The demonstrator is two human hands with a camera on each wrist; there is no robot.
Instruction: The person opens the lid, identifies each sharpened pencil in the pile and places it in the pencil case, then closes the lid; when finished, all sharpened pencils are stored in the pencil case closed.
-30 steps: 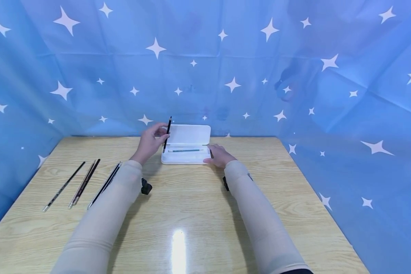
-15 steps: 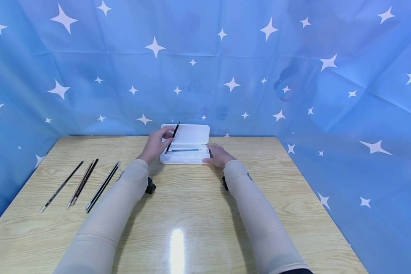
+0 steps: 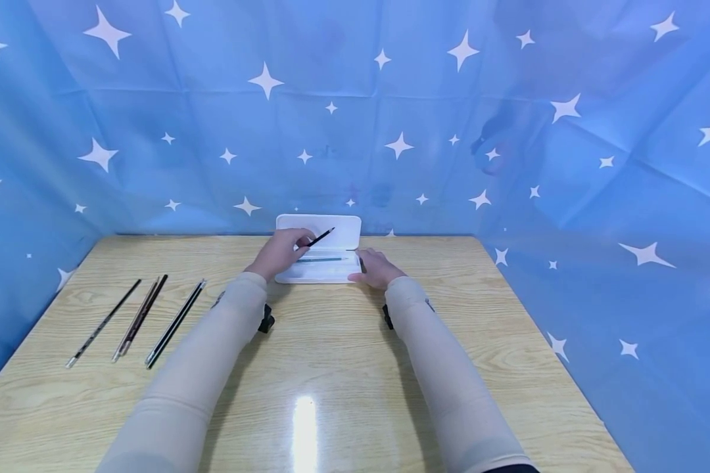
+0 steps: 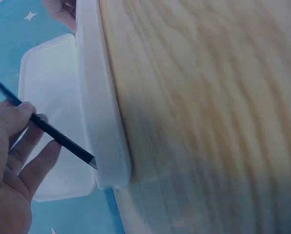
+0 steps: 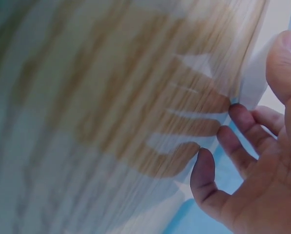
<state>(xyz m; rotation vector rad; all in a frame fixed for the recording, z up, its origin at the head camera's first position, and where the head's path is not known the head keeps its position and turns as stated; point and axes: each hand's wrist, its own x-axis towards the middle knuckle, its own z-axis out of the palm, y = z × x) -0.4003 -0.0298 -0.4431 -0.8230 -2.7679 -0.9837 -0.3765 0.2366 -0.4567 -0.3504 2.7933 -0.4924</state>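
Note:
My left hand [image 3: 281, 253] pinches a black pencil [image 3: 322, 236] between thumb and fingers, over the left part of an open white pencil case [image 3: 319, 281]. The pencil slants, one end up to the right in the head view. In the left wrist view, the black pencil [image 4: 62, 139] has its lighter end right at the case's wall [image 4: 104, 122]. A light blue pencil [image 3: 325, 259] lies inside the case, partly hidden by my left hand. My right hand [image 3: 378, 268] holds the case's right end, thumb at the front, fingers around the end; its fingertips [image 5: 235, 109] reach the tabletop.
Several dark pencils lie on the left of the wooden table [image 3: 331, 348]: a single one [image 3: 103, 323], a brownish group [image 3: 140, 318] and a dark green group [image 3: 176, 324]. The raised lid [image 3: 346, 230] stands by the blue star-patterned curtain [image 3: 426, 118] at the back.
My left hand has moved right over the case, and the black pencil has tipped from nearly upright to a low slant toward the right. The right hand stays at the case's end.

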